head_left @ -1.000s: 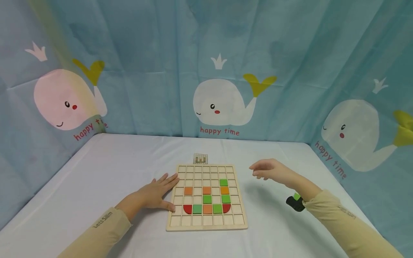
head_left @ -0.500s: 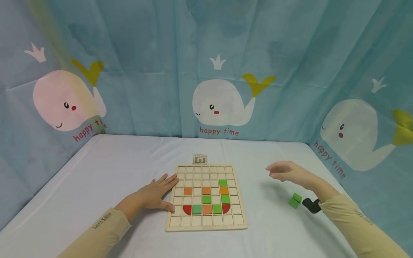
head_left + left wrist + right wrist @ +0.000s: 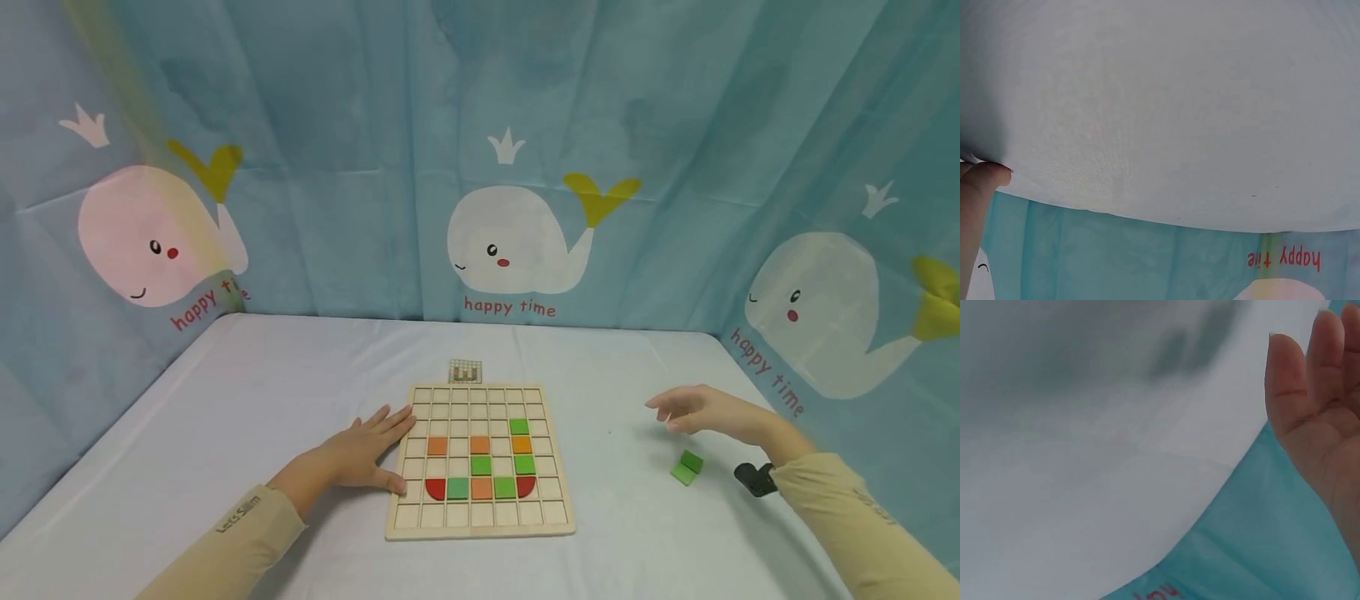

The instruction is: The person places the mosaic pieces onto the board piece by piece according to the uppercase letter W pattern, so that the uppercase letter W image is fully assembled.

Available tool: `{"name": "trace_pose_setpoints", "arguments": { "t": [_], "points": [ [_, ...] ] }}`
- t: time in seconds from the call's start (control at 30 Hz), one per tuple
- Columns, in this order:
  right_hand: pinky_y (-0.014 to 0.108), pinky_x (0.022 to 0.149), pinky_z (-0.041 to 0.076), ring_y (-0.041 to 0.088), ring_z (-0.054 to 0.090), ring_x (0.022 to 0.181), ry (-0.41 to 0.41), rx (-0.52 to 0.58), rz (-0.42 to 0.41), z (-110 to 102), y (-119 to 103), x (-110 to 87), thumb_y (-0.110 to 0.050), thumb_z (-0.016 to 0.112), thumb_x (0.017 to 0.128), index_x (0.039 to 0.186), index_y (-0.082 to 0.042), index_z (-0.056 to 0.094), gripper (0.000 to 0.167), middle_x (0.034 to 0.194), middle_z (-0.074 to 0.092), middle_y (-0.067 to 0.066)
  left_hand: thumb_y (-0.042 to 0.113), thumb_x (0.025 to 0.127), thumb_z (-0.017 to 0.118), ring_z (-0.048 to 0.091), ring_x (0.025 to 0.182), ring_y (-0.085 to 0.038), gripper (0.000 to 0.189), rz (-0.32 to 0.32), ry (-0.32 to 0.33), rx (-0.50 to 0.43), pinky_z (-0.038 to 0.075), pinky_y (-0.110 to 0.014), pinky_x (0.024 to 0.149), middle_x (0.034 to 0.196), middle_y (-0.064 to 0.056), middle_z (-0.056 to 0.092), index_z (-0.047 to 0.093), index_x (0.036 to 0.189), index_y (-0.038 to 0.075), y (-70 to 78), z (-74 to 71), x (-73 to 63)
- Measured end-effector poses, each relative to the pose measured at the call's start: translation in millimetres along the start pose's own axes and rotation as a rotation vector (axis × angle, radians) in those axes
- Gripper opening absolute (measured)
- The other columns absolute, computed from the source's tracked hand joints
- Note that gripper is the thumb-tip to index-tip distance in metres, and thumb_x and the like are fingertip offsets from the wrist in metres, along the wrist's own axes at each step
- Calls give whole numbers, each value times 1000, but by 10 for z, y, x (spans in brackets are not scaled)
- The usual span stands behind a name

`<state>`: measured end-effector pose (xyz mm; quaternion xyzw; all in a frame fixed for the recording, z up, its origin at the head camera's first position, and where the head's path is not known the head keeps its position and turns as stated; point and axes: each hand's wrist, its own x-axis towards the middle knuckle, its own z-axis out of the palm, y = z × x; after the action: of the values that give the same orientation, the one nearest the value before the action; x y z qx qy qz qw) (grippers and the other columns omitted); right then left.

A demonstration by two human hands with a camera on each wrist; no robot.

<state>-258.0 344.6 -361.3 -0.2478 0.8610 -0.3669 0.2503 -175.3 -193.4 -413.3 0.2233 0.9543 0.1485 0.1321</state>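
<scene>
My left hand (image 3: 356, 454) lies flat with spread fingers at the left edge of a wooden grid board (image 3: 555, 514). Its thumb rests on the board's rim. The board carries orange tiles (image 3: 437, 447), green tiles (image 3: 519, 427), a teal tile (image 3: 457, 488) and two rounded red pieces (image 3: 435, 489). Over the table on the right hovers my right hand (image 3: 705, 410), holding nothing, its fingers loosely bent. Two loose green tiles (image 3: 684, 474) lie below it on the cloth. In the right wrist view, the thumb and fingers (image 3: 1286, 381) stand apart above the white cloth.
A small card with a grid pattern (image 3: 466, 372) lies just behind the board. Beside the right sleeve (image 3: 847, 508) is a black item (image 3: 753, 480). Blue curtains (image 3: 337, 208) printed with whales enclose the white table (image 3: 300, 367) at the back and sides.
My right hand has moved right, away from the board, and a little lower. Both loose green tiles now show fully. The black item has shifted right with the sleeve. My left hand stays in place.
</scene>
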Motion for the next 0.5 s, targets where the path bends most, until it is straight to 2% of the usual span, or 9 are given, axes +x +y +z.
{"name": "trace_pose_setpoints", "arguments": {
  "t": [0.3,0.4,0.5],
  "points": [
    [33,87,45,26,50,111,-90,0,99,-100,307,-115,-13,67,87,134,2,55,50,126,56,17,64,76,69,12,144,-43,106,-6,2,7,16,-67,109,160,-13,19,27,153,5,-11,-2,5],
    [27,83,44,17,49,103,-131,37,110,-110,406,-158,-10,68,88,132,5,54,49,116,54,11,64,76,69,12,144,-44,106,-2,2,2,16,-67,109,160,-13,19,27,153,5,-5,-6,2],
    [24,75,43,12,45,90,-159,81,76,-104,467,-170,-4,68,87,129,10,54,46,104,50,8,64,76,69,12,144,-44,106,4,4,-4,17,-67,109,160,-14,20,27,153,4,3,-7,-5]
  ]
}}
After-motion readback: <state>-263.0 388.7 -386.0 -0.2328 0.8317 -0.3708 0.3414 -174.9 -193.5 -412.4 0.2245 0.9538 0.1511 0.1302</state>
